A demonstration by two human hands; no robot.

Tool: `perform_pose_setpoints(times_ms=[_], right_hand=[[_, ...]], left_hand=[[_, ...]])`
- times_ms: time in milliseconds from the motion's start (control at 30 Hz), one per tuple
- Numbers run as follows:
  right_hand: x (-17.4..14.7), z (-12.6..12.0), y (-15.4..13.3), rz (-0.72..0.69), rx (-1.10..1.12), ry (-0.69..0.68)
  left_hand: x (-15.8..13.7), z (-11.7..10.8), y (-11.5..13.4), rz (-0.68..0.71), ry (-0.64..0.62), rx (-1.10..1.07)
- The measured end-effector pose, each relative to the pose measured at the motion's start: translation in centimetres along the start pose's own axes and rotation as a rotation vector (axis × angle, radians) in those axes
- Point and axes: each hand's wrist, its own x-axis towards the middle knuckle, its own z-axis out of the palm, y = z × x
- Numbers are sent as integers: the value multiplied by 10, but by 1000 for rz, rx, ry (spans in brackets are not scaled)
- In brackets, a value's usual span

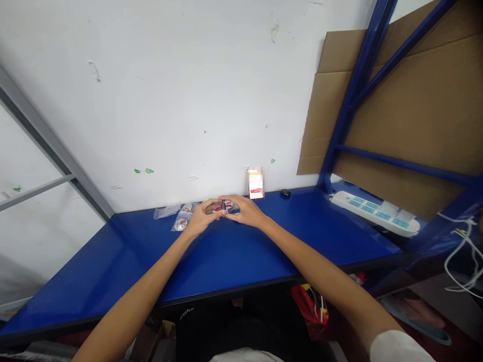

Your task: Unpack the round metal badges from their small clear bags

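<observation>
My left hand (204,217) and my right hand (245,210) meet above the far part of the blue table. Their fingertips pinch a small dark, shiny piece (223,205) between them; its kind is too small to make out. Both hands are closed around it. Behind and between the fingers, bits of red and silver show. Just left of my left hand lie clear plastic bags, one with a round silver-and-red piece (181,224) and another with a similar piece (187,207).
A lit phone (256,183) leans against the white wall (169,100). A black computer mouse (286,192) sits at the back of the blue table (241,256). On the right are a white power strip (375,213), a blue metal frame (349,108) and cardboard (415,100).
</observation>
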Motion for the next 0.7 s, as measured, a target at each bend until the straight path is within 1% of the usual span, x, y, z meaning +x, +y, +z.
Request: perform_pose_setpoints(times_ms=[267,500,700], right_hand=[[-1,2,8,0,-25,-2],[-2,3,9,-10,-29,2],[-2,2,9,-16,-26,-9]], left_hand=[[0,-1,0,-3,-13,-6],[1,-4,-7,-12,-18,-18],[2,-5,-5,-8,-43,-25]])
